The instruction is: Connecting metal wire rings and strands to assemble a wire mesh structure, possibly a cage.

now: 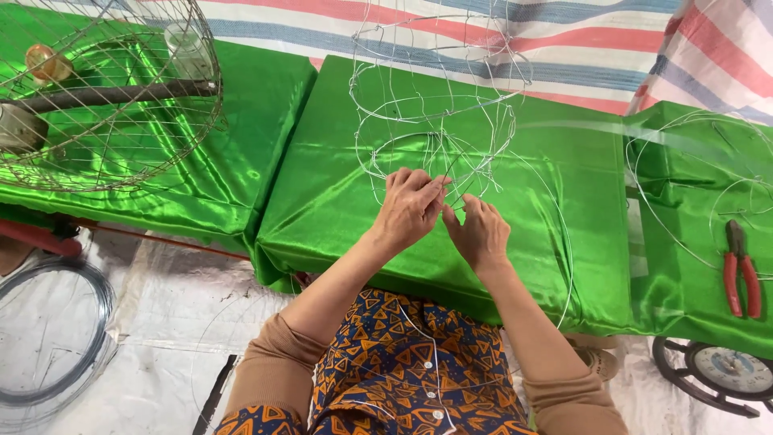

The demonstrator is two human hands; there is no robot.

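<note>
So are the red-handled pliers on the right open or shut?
Shut, it seems: the pliers lie flat on the green cloth, dark jaws together, handles slightly apart.

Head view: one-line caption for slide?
Both hands, left and right, pinch a wire frame on green cloth; pliers lie aside.

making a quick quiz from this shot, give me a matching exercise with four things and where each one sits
Things:
1. pliers
2. finished wire basket
3. wire frame
4. wire coil

Places:
A. on the floor, lower left
B. at the fingertips of the left hand and right hand
C. far right of the green cloth
D. top left corner

Pairs: 1-C, 2-D, 3-B, 4-A
</note>
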